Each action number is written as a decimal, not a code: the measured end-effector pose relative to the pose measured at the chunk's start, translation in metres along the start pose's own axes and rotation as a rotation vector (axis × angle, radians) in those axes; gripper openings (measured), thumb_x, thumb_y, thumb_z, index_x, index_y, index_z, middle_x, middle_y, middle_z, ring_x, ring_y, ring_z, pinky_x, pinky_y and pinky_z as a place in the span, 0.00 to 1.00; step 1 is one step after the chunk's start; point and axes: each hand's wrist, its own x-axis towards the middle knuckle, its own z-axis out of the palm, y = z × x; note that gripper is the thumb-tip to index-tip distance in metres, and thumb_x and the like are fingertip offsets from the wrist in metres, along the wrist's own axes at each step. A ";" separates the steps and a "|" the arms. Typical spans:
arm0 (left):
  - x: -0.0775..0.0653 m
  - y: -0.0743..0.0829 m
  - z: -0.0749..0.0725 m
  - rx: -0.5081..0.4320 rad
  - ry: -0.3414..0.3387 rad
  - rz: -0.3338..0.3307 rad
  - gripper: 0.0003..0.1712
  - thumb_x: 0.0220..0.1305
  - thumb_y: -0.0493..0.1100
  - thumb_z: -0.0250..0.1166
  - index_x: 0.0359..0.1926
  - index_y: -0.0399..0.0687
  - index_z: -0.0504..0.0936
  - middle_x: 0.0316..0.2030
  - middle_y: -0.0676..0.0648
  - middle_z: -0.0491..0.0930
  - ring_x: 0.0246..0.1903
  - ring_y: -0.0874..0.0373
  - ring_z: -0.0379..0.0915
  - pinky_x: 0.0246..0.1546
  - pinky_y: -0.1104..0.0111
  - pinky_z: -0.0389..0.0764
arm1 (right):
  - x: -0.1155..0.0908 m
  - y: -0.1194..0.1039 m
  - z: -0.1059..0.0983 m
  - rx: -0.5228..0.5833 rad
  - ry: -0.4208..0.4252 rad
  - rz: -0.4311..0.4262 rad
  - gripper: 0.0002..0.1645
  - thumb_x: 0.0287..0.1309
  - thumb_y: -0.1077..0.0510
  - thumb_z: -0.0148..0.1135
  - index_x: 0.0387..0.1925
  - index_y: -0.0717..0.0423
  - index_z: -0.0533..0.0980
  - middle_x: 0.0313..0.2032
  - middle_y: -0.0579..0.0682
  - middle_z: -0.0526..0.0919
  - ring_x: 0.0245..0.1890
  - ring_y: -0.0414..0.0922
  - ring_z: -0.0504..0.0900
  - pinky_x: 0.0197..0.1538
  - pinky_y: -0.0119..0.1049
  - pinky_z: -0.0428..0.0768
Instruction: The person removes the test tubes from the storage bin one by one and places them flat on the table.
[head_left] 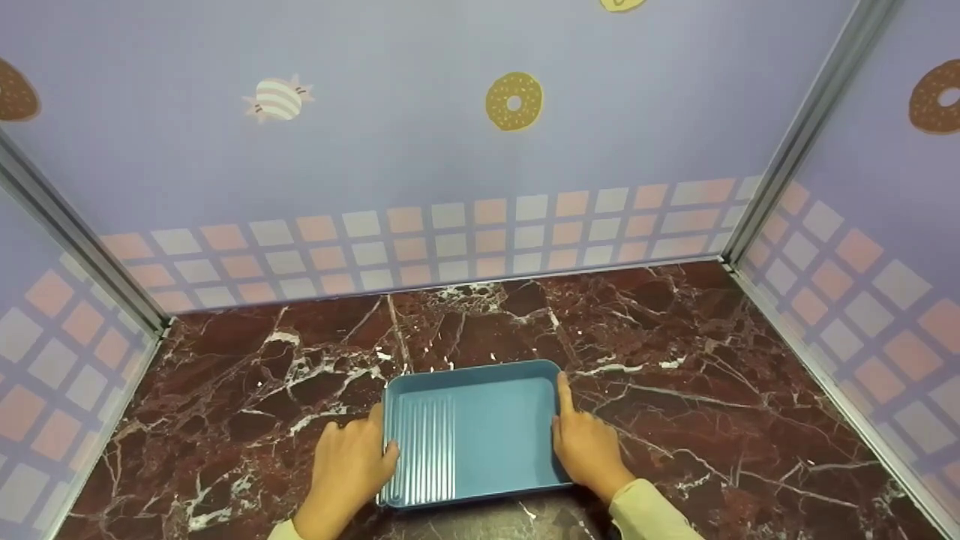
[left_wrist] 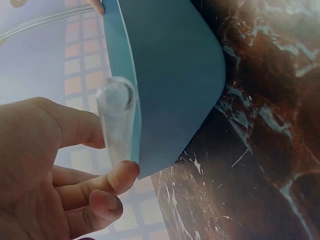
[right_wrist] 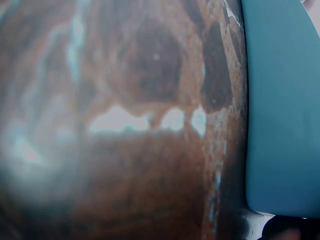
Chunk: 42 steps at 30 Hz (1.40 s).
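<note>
A shallow blue tray (head_left: 506, 431) is held between both hands over the dark marbled table. Along its left part, several clear tubes (head_left: 424, 450) lie side by side. My left hand (head_left: 349, 461) grips the left rim, thumb over the edge. The left wrist view shows the rounded end of a clear tube (left_wrist: 116, 102) by the rim, close to the left hand (left_wrist: 65, 175). My right hand (head_left: 592, 450) holds the right rim, index finger stretched along it and thumb at the inner edge. Whether the tray touches the table, I cannot tell.
The marbled table (head_left: 720, 420) spreads around the tray. A lilac back wall (head_left: 390, 135) with printed sweets and squares closes off the far side. Similar panels stand at left and right (head_left: 900, 285), joined by metal corner posts.
</note>
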 end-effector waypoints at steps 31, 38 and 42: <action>-0.004 -0.014 0.002 -0.009 -0.035 -0.038 0.27 0.46 0.45 0.70 0.48 0.34 0.81 0.18 0.40 0.81 0.14 0.48 0.71 0.22 0.58 0.66 | 0.001 -0.001 -0.002 0.005 -0.015 0.019 0.39 0.63 0.54 0.56 0.73 0.55 0.56 0.18 0.56 0.80 0.14 0.50 0.74 0.17 0.45 0.67; -0.005 -0.018 0.004 0.005 -0.025 -0.020 0.27 0.46 0.44 0.71 0.47 0.33 0.80 0.18 0.40 0.81 0.14 0.49 0.71 0.19 0.61 0.62 | 0.000 -0.001 -0.002 -0.002 -0.010 0.017 0.38 0.64 0.54 0.56 0.73 0.54 0.56 0.20 0.58 0.82 0.16 0.53 0.77 0.18 0.47 0.68; -0.006 -0.020 0.005 0.014 -0.035 -0.020 0.26 0.46 0.45 0.71 0.46 0.35 0.80 0.17 0.42 0.80 0.13 0.49 0.69 0.18 0.63 0.60 | -0.001 -0.001 -0.002 0.004 -0.002 0.011 0.38 0.64 0.54 0.56 0.72 0.55 0.57 0.22 0.59 0.83 0.18 0.55 0.79 0.18 0.48 0.69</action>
